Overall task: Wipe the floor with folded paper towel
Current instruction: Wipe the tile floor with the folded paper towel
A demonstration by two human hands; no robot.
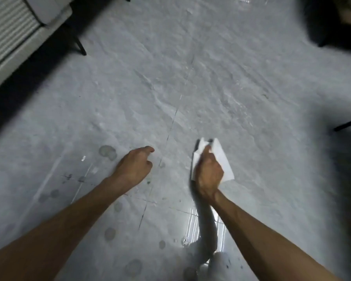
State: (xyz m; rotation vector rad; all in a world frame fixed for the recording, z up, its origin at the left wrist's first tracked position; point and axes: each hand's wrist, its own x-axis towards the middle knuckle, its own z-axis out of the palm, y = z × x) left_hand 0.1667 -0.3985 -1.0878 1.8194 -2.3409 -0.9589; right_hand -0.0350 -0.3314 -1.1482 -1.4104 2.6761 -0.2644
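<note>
My right hand (209, 175) grips a white folded paper towel (221, 157), whose edges stick out past my fingers at the top and right. The towel is held just over the grey tiled floor (221, 88); whether it touches the tiles I cannot tell. My left hand (135, 167) hovers to the left of a dark grout line, fingers loosely curled and holding nothing. Round dark spots (107, 152) mark the floor just left of my left hand, and more lie nearer to me (109, 234).
A light sofa (18, 43) on thin dark legs (79, 43) stands at the upper left. Dark furniture (332, 21) fills the upper right, and a dark leg (349, 123) pokes in at the right edge. A bright glare (193, 222) lies under my right forearm.
</note>
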